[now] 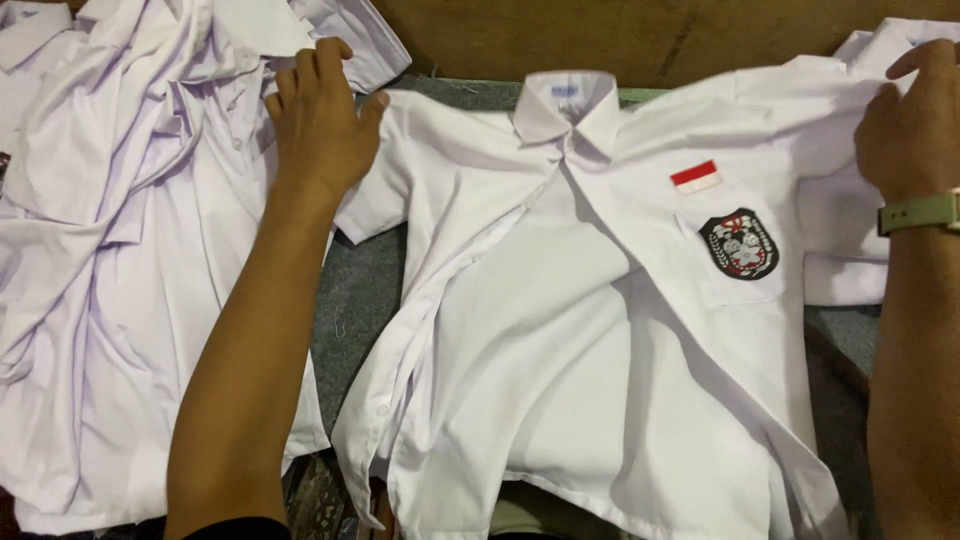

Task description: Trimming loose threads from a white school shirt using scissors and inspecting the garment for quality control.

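A white short-sleeved shirt lies front-up and unbuttoned on a grey surface, collar toward the far edge. A red-and-white patch and a black crest badge sit on its chest pocket. My left hand pinches the shirt's left shoulder near the sleeve. At the other shoulder my right hand, with a green wristband, grips the fabric by the right sleeve.
A heap of crumpled white shirts covers the left side. Another white garment lies at the far right. The grey padded surface shows between the shirts, with a brown wooden wall behind.
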